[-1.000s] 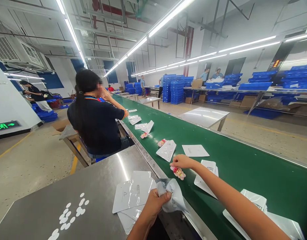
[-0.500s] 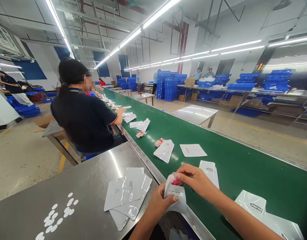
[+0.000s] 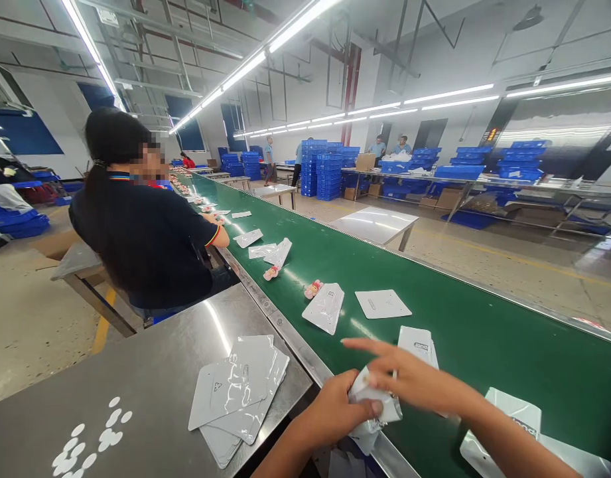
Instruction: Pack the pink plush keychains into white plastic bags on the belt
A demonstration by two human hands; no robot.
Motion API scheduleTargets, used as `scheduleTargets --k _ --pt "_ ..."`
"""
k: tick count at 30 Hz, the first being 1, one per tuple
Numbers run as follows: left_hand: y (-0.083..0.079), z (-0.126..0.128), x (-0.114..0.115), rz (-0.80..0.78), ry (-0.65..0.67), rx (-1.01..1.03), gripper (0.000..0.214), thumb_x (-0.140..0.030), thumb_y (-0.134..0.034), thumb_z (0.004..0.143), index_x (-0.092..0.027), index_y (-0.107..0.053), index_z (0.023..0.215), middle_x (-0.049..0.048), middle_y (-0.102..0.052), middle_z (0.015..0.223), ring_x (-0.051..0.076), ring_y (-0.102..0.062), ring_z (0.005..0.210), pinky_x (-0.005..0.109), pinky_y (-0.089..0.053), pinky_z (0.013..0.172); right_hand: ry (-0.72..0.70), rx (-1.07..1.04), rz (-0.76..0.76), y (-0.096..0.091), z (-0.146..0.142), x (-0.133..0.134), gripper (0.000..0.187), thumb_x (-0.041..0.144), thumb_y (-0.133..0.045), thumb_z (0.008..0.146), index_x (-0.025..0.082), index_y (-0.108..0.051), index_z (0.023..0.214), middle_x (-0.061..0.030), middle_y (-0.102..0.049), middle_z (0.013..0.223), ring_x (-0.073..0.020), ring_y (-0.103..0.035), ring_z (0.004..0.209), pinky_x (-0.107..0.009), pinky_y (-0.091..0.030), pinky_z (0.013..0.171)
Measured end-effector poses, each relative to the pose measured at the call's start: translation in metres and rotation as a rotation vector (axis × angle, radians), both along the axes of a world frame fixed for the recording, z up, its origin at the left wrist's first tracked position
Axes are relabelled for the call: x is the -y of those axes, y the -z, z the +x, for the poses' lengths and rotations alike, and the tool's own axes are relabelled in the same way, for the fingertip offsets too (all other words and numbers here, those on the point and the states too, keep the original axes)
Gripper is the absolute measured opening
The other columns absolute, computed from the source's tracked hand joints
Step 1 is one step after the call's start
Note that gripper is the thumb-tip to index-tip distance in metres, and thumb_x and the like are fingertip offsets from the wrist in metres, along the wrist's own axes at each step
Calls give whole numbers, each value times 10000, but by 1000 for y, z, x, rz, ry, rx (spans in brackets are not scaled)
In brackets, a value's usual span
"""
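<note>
My left hand [image 3: 338,411] grips a small white glossy pouch [image 3: 387,406] at the near edge of the green conveyor belt. The pouch is crumpled, and its contents are hidden. Just right of it is my right hand [image 3: 409,378], index finger stretched out to the left and the other fingers over the pouch's top. Whether those fingers touch the pouch is hard to tell. On the belt, beyond my hands, lie a white pouch [image 3: 325,311] with a small pink toy figure [image 3: 314,289] beside it, a flat pouch [image 3: 383,304] and a printed pouch [image 3: 418,344].
A stack of white pouches [image 3: 235,392] and several white round stickers [image 3: 75,448] lie on the metal table [image 3: 156,385] at left. A co-worker [image 3: 140,226] sits along the belt [image 3: 449,318]. More pouches [image 3: 514,415] lie at lower right.
My right hand has come away from the pouch's mouth and its fingers have spread. The pink-red item seen in the opening is now out of sight. The view has turned slightly right.
</note>
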State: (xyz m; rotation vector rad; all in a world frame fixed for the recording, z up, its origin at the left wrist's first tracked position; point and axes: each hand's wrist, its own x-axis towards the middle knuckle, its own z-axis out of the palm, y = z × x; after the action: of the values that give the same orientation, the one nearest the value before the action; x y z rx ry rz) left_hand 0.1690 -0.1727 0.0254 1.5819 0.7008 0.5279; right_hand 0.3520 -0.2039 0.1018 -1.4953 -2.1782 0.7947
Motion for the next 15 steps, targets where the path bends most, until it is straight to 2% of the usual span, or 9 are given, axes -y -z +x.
scheduleTargets --k 2,3,5,7,10,12,15 --pt "-12 -1 -8 6 -37 2 224 -347 -630 690 -143 -577 765 -33 -477 659 109 -411 615 203 -309 543 229 24 90 6 26 -30 450 493 -266 903 253 -629 1017 -25 -526 1261 -205 -500 1120 -333 -416 907" --pt "-18 -1 -13 10 -79 38 216 -349 -623 700 -145 -571 750 -34 -472 650 109 -408 613 205 -310 553 388 116 152 12 40 -47 463 494 -247 905 248 -587 1100 -38 -551 1227 -198 -522 1081 -324 -418 889" --pt "-26 0 -23 7 -175 148 222 -366 -594 735 -147 -555 724 -33 -465 641 107 -403 614 209 -316 577 550 435 117 30 62 -78 494 508 -270 892 206 -536 1178 -81 -537 1240 -217 -518 1082 -329 -418 864" --pt "-27 5 -31 2 -251 238 252 -390 -569 759 -148 -538 695 -34 -455 633 103 -398 611 212 -318 589 589 659 52 51 73 -101 547 536 -345 855 143 -529 1188 -146 -545 1213 -268 -508 1095 -369 -408 854" --pt "-13 23 -40 -6 -219 232 278 -403 -557 761 -143 -555 665 -35 -456 615 103 -410 602 218 -323 590 607 744 16 77 70 -113 521 488 -396 843 61 -607 1053 -225 -607 1061 -336 -548 1018 -426 -407 804" --pt "-1 39 -43 10 -155 170 262 -390 -564 749 -138 -595 685 -24 -500 649 118 -455 644 225 -344 616 593 768 13 85 63 -113 408 367 -400 858 56 -646 954 -232 -631 986 -328 -575 973 -407 -408 785" --pt "15 64 -46 63 -150 74 281 -392 -540 758 -135 -611 671 -13 -535 647 144 -496 673 243 -373 633 539 791 5 81 61 -109 275 206 -427 823 81 -658 903 -216 -643 960 -296 -593 957 -358 -406 771"
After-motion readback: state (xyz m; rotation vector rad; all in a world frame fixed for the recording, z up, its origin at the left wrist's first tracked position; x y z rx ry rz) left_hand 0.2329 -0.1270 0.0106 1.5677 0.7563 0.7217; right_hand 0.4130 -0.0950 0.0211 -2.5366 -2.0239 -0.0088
